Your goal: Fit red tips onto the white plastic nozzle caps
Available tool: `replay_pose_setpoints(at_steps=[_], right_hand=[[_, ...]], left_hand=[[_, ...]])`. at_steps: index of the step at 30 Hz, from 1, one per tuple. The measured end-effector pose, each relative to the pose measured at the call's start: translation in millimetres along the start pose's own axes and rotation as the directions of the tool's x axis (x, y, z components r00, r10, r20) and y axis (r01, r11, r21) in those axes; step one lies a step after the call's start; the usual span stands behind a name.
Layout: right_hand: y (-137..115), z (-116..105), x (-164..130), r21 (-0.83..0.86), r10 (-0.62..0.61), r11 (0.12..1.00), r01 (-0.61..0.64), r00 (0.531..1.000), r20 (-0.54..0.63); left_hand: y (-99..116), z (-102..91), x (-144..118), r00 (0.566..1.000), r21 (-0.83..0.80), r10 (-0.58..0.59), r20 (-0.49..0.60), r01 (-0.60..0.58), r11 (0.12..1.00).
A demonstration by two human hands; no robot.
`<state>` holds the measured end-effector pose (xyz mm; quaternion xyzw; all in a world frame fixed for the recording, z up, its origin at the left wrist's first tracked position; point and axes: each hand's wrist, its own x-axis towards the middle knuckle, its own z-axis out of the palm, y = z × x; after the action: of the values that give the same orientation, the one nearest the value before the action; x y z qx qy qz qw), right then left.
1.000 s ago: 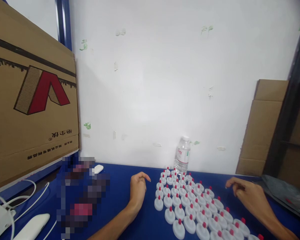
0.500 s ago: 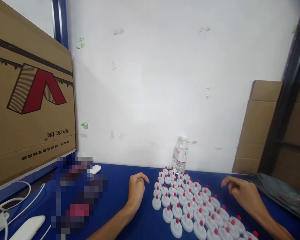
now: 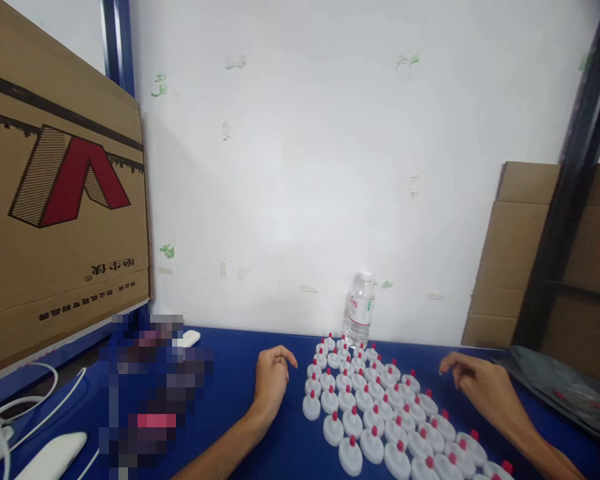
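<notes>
Nearest, rows of small white plastic caps with red tips (image 3: 380, 413) stand upright on the blue bench (image 3: 240, 380), between the two hands. The left hand (image 3: 271, 377) rests loosely curled and empty just left of the rows; the right hand (image 3: 480, 385) hovers relaxed, fingers slack, just right of them. This looks like a pause in arranging; any next pick needs a pinch on one cap. Farther back stands a clear plastic water bottle (image 3: 359, 309). Since a second ago, both hands have barely shifted.
</notes>
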<state>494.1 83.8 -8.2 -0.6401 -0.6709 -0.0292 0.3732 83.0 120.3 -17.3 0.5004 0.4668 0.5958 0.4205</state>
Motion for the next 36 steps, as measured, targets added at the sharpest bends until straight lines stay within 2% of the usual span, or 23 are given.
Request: replay_pose_setpoints(at_steps=[18,36], right_hand=[[-2.4,-0.4,0.7,0.018,0.014,1.0,-0.014,1.0,0.005],[2.7,2.0,-0.2,0.0,0.009,1.0,-0.009,1.0,0.029]], left_hand=[[8.4,-1.9,-2.9,0.994,-0.095,-0.112,0.005,0.112,0.989],[6.8,-1.5,-1.8,0.993,-0.103,-0.116,0.013,0.117,0.988]])
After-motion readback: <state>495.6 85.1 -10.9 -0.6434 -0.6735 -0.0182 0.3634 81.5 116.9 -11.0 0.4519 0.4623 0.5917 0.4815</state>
